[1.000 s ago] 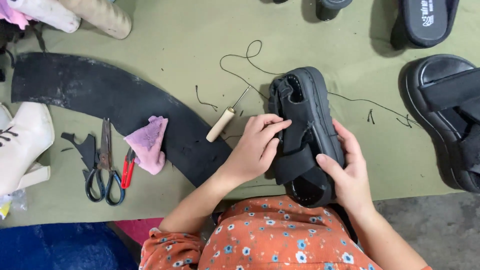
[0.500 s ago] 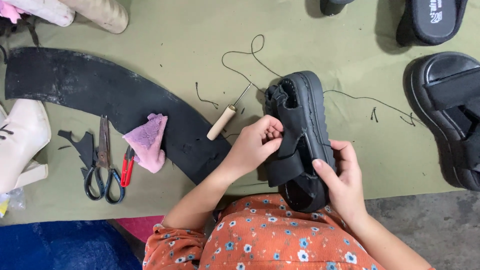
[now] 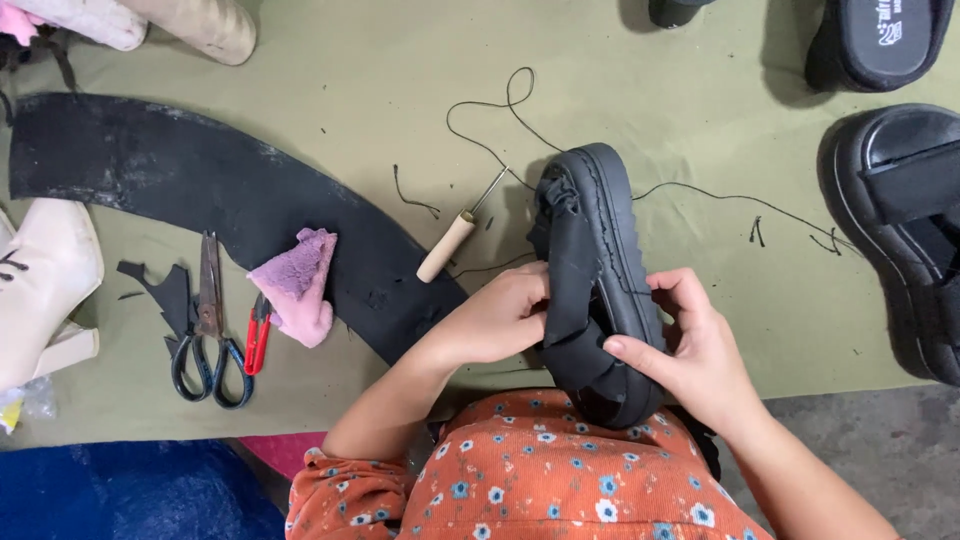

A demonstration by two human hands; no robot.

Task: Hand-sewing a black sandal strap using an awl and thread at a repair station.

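Observation:
A black chunky sandal (image 3: 598,270) is tipped on its side in front of me, its ridged sole edge facing right. My left hand (image 3: 500,318) grips its straps from the left. My right hand (image 3: 690,345) wraps the sole from the right, thumb across the heel end. A wooden-handled awl (image 3: 450,242) lies just left of the sandal's toe, with black thread (image 3: 500,120) looping away from it over the green mat.
A curved black rubber sheet (image 3: 230,200) lies at left with a pink cloth (image 3: 298,285), black scissors (image 3: 210,320) and red snips (image 3: 257,335). A white boot (image 3: 40,290) sits at far left. More black sandals (image 3: 905,220) stand at right.
The sandal has been turned from lying flat, strap side up, onto its side. Both hands shifted their hold, the left moving down onto the straps.

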